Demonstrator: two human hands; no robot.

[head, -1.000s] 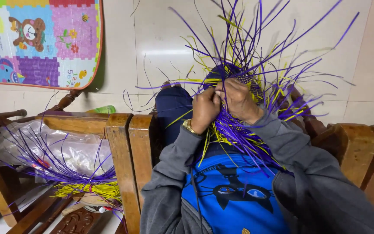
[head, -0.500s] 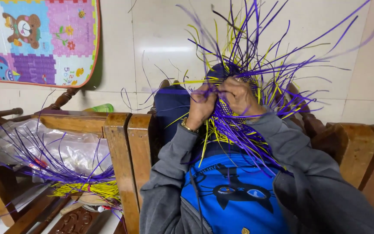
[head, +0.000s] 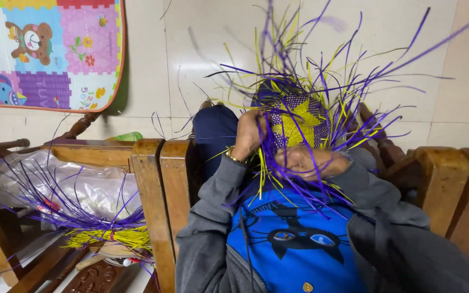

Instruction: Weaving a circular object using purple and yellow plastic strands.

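Note:
A half-woven piece of purple and yellow strips [head: 298, 118] sits over my lap, its woven face turned toward me, with many loose purple and yellow strands [head: 348, 59] fanning up and outward. My left hand [head: 249, 134] grips the left edge of the woven piece; a gold watch shows at that wrist. My right hand [head: 306, 161] holds the lower edge of the woven piece, with strands running across its fingers. Grey sleeves and a blue shirt fill the bottom of the view.
A wooden armrest [head: 156, 184] stands left of my lap and another wooden armrest [head: 451, 184] at right. On a low seat at left lie a clear plastic bag [head: 77, 187] and a bundle of purple and yellow strips [head: 104, 230]. A colourful foam play mat [head: 50, 51] leans on the tiled wall.
The woven piece has been turned so its yellow and purple face shows. My right hand dropped from the top of the piece to its lower edge. The loose strands swung.

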